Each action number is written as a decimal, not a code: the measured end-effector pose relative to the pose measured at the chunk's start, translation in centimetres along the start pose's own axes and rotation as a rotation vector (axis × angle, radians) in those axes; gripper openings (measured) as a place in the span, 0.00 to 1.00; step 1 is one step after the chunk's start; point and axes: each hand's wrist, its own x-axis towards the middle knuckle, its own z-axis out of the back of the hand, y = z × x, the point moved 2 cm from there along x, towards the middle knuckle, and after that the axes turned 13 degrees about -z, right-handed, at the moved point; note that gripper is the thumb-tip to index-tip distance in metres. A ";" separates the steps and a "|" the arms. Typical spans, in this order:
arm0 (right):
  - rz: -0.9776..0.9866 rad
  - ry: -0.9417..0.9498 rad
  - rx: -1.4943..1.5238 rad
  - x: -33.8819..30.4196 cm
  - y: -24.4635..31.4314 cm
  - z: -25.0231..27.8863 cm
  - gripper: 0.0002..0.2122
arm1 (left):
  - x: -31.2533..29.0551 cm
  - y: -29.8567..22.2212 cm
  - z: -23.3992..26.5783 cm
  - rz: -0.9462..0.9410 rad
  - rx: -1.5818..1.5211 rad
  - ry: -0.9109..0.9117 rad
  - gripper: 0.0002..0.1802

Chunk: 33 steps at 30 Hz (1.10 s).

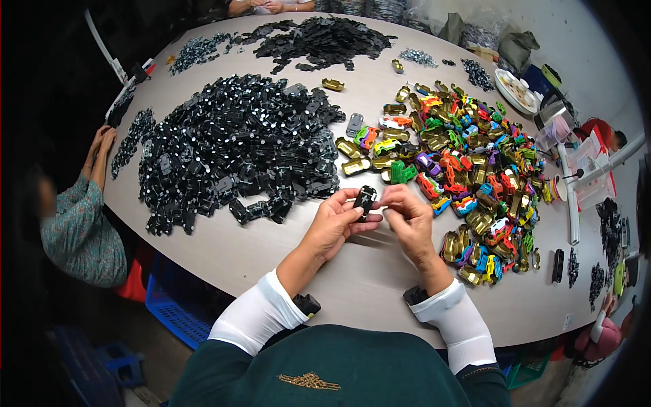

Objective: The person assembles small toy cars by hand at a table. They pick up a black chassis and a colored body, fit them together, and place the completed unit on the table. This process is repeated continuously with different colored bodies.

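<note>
Both hands, left hand (333, 222) and right hand (407, 218), grasp a small black part (365, 199), partly hidden.

Our single head view, looking steeply down on our hands (376, 220), close, table (285, 271) curving away beyond them

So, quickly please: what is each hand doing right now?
Left hand: closed on the small black toy car base.
Right hand: fingers pinch at the same base; firm grip cannot be told.
</note>
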 end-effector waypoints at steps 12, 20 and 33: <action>0.052 -0.308 -0.893 1.2 -1.5 2.5 0.12 | 0.3 -1.1 0.1 -0.081 0.122 -0.080 0.27; 0.099 -0.161 -0.856 0.8 -2.6 0.5 0.12 | 0.5 0.4 1.1 -0.033 0.179 -0.115 0.20; -0.094 -0.292 -0.333 0.1 -0.4 0.0 0.12 | 0.2 0.4 0.3 -0.058 0.146 -0.016 0.20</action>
